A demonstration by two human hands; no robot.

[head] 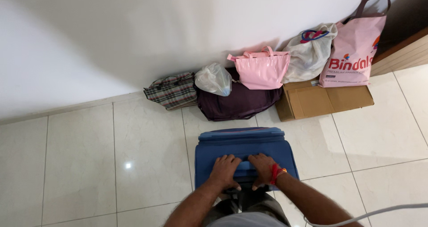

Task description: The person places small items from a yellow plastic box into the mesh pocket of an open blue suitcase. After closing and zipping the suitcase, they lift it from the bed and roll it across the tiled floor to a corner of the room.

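Step in hand: both hands are pressing down on the near top edge of a blue suitcase (243,153), which is standing upright on the tiled floor (89,164) just in front of the person; my reading is that they are steadying or taking hold of it near the handle.
Left hand (225,169): fingers are curling over the near top edge of the suitcase, palm down; grip closed loosely on the fabric edge, though what sits under the fingers is hidden.
Right hand (263,167): lying beside the left, almost touching it, fingers bent over the same edge; a red thread band (276,173) is circling the wrist.
Next move calls for: a firm hold with both hands kept level, since an upright case like this could tip toward the far side if pushed unevenly.
Suitcase: closed; contents not showing.
Far row against the wall (111,40), left to right: a checked cloth bag (171,91), a dark purple soft bag (238,103) with a clear plastic bag (214,79) and a glossy pink handbag (262,69) resting on it, then a flat brown cardboard box (325,100) carrying a pale mesh sack (310,53) and a tall pink shopping bag (354,51).
Contents: the bags are looking full, but I cannot tell what is inside any of them.
Near right: a pale cable (370,214) is crossing the corner.
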